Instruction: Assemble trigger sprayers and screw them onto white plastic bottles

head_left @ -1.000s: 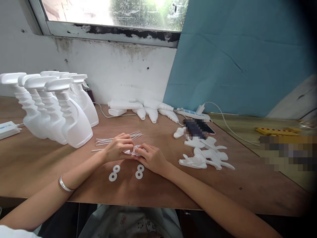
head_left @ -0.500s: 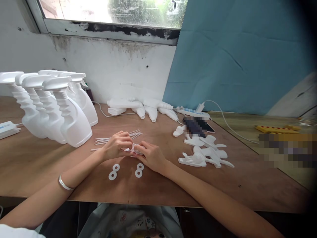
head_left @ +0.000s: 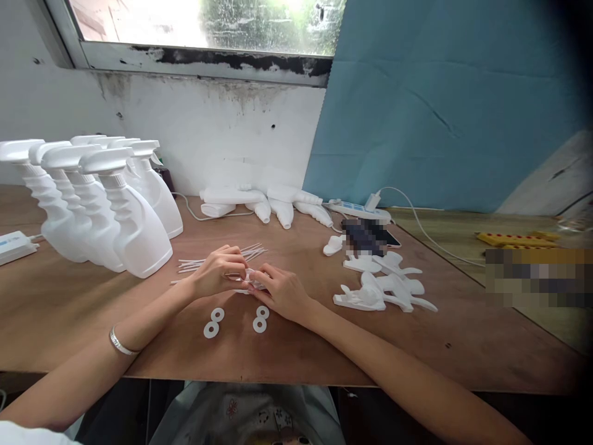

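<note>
Both hands meet above the middle of the table around a small white plastic part [head_left: 248, 276], mostly covered by fingers. My left hand [head_left: 221, 271] pinches it from the left and my right hand [head_left: 283, 290] grips its right side. The part's exact kind is hidden. Just behind my left hand lie several thin white tubes [head_left: 252, 251]. Nearer the table edge, flat white ring washers lie in two pairs, a left washer [head_left: 211, 329] and a right washer [head_left: 260, 325] among them. White spray trigger heads [head_left: 393, 287] are heaped to the right of my right hand.
Several white spray bottles with trigger heads [head_left: 143, 228] stand at the left. White empty bottles [head_left: 227, 196] lie along the wall. A power strip [head_left: 361, 211] with a cable and a phone [head_left: 386, 233] sit at the back right, and another white strip [head_left: 16, 246] is at far left.
Both hands stay almost in place, with the fingers shifting slightly on the white part. The camera view has tilted a little; the things on the table have not moved.
</note>
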A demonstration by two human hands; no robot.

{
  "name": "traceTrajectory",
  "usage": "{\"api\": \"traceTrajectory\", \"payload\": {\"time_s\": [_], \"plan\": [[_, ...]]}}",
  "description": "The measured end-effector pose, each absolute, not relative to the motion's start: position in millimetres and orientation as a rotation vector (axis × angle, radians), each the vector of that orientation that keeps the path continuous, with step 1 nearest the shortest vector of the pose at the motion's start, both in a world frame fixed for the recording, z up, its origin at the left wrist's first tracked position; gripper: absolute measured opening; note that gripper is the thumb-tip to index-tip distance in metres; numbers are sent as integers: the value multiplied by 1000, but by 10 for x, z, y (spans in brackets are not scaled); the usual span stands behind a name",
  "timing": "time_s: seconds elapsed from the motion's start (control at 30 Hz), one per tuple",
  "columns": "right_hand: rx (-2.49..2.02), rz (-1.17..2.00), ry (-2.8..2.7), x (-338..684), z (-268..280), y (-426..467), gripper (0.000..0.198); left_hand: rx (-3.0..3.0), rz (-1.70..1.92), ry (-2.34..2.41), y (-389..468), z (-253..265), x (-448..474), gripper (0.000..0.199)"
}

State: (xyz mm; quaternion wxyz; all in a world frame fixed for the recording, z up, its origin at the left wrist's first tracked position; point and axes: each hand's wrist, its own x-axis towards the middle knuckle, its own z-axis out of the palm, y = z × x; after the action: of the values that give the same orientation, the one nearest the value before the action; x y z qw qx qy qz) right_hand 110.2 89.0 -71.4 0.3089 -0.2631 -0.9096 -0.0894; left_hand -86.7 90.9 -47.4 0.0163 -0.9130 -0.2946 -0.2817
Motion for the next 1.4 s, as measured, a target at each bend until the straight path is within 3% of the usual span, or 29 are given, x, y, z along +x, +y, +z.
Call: {"api": "traceTrajectory", "payload": {"time_s": [0.57,0.93,1.07,1.4], "plan": [[-678,21,-2338,1110,-819,935,20,-2852,-631,-1186,805,-453,-785,19],[-682,20,-2354,1112,-832,948,23,-3227,-999,-1464,851,-355,-845,28],[-688,-30,-2360,1117,-843,956,28,-3054,-1220,-1747,937,-328,-960,33],[-704,-33,-2370,1115,-845,954,25,-2813,-297,-1932,1057,-374,-1205,39]]}}
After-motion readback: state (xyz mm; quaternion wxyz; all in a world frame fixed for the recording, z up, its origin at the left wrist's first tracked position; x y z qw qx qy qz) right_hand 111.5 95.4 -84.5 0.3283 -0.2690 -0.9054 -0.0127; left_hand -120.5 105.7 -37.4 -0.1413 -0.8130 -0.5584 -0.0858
